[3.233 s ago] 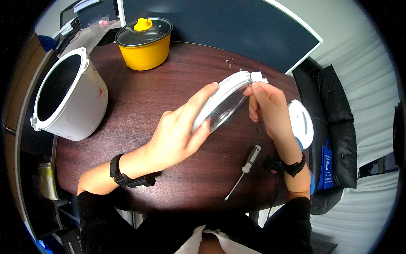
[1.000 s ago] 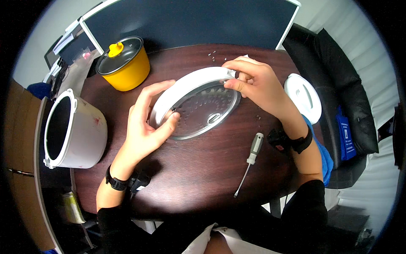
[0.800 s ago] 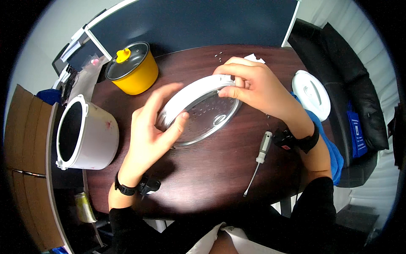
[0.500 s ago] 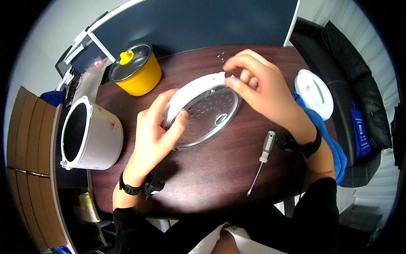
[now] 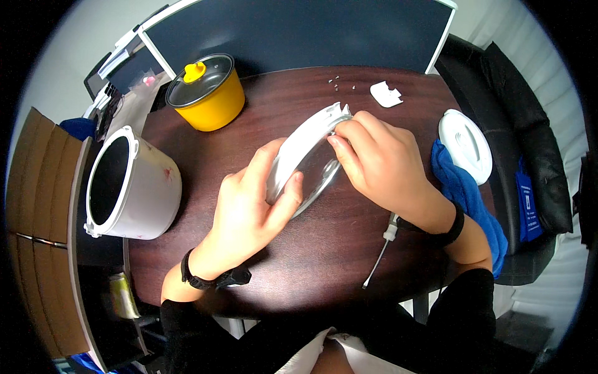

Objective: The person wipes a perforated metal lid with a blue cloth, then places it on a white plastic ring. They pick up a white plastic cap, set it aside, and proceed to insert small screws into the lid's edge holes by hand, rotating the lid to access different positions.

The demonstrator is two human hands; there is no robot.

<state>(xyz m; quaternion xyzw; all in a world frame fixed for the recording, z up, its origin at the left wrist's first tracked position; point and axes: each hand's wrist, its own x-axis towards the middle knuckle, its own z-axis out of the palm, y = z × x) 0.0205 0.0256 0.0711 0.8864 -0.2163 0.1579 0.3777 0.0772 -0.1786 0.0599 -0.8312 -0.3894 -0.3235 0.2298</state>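
A white-rimmed cooker lid (image 5: 303, 144) with a metal inner plate is held up above the table, tilted steeply. My left hand (image 5: 246, 202) is closed on its near left edge, thumb on the inner side and fingers behind the rim. At the far right end, my right hand (image 5: 387, 156) pinches the lid's edge beside a jagged white tip. The right fingertips partly hide that end. A screwdriver (image 5: 390, 232) lies below my right wrist, its grip mostly covered.
Several small screws (image 5: 334, 81) and a broken-edged white plastic piece (image 5: 386, 95) lie at the back. Left stand a yellow lidded pot (image 5: 215, 103) and a white cooker body (image 5: 156, 193). At right, a white oval cover (image 5: 466, 146) lies by a blue cloth (image 5: 462, 181).
The lid has turned more edge-on. My right hand has moved down and now grips the lid's edge. The white plastic piece shows in the area my right hand covered before.
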